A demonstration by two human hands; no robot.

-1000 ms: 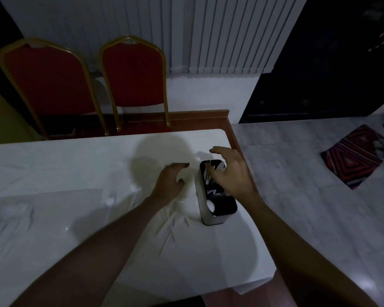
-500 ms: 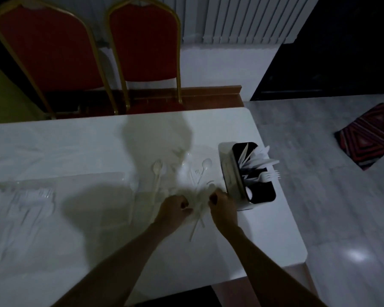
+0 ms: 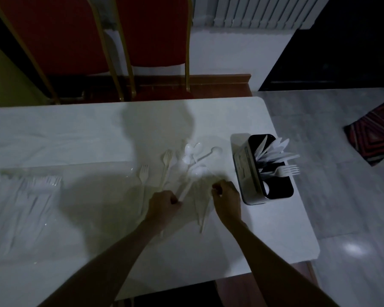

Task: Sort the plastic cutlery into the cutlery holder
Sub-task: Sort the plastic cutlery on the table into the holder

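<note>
Pinching a long white plastic spoon (image 3: 187,186) in our left grip (image 3: 163,203), we see the black cutlery holder (image 3: 242,169) stands to the right, nearer our curled right grip (image 3: 227,201); what that one holds we cannot tell.

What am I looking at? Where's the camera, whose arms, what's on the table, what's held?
No robot here: a person works with two bare hands. The picture comes from a camera worn on the head, looking forward and down. On the white table a holder stands at the right, with knives and a fork sticking out. Loose forks and spoons lie to its left. A clear pack of more cutlery lies at far left. The left hand grips one spoon by its handle. The right hand is curled over the pile, but the dim blur hides whether it holds anything.
</note>
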